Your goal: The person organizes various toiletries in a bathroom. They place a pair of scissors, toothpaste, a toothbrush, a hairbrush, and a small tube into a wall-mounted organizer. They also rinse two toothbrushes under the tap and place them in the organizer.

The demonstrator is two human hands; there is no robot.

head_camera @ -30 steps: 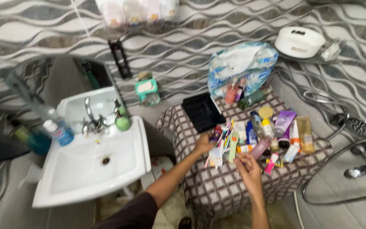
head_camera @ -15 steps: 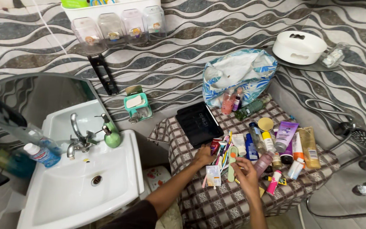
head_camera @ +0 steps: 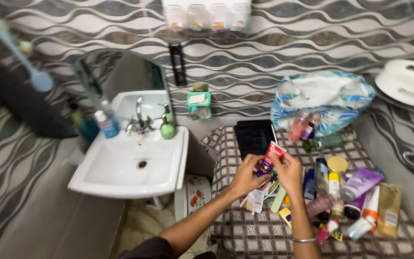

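A single head-worn camera looked steeply down from above the person's arms, facing a wavy-patterned wall. It sat fairly high, taking in the sink [head_camera: 130,165] at left and the whole checked table [head_camera: 259,235] at right, both hands centred.

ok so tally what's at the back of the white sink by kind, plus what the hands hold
plastic bottles: 2 (clear with blue label, dark teal)
green round pump dispenser: 1
chrome tap: 1
red squeeze tube, in left hand and right hand: 1
total: 5
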